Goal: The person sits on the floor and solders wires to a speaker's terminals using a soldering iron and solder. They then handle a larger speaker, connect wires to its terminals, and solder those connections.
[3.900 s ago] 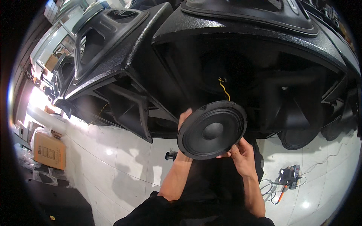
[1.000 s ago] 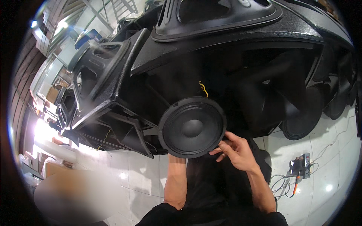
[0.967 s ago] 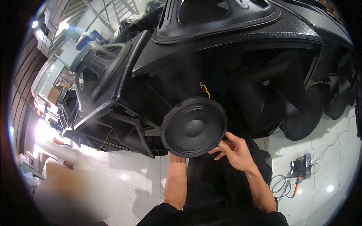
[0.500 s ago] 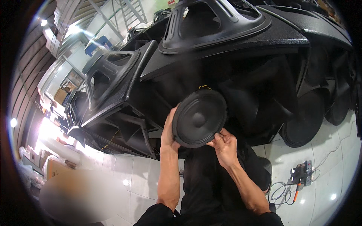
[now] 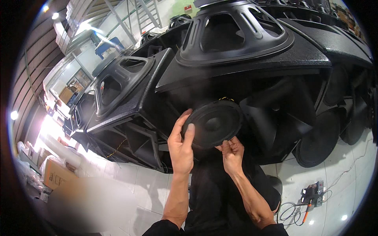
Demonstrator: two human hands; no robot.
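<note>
**White-tiled workshop, black cabinets close together, a round speaker driver [image 5: 214, 125] held in two hands**

A bright workshop with a ribbed wall at the left is paved in glossy white floor tiles [image 5: 120, 173]. Black speaker cabinets crowd the upper half. The biggest, the middle cabinet [image 5: 303, 59], has its open front toward the person, and the left cabinet [image 5: 147, 88] stands beside it. On top of the middle cabinet sits a black frame [image 5: 220, 56] with wide openings. A flared black horn [image 5: 277, 108] shows inside its dark front. Low at the right is another round black cone [image 5: 317, 137]; a cardboard box [image 5: 57, 173] lies far left.

The driver is in front of the middle cabinet's opening, left of the horn, tilted with its cone toward the person. Whether it touches the cabinet cannot be told. The left hand [image 5: 182, 151] has the left rim, thumb in front and fingers wrapping behind. The right hand [image 5: 232, 155] pinches the lower rim.

Smaller still, a power strip [image 5: 320, 192] lies on the floor at the right, near an orange-handled tool [image 5: 306, 215]. A bit of yellow wire [image 5: 225, 98] peeks over the driver's top edge.
</note>
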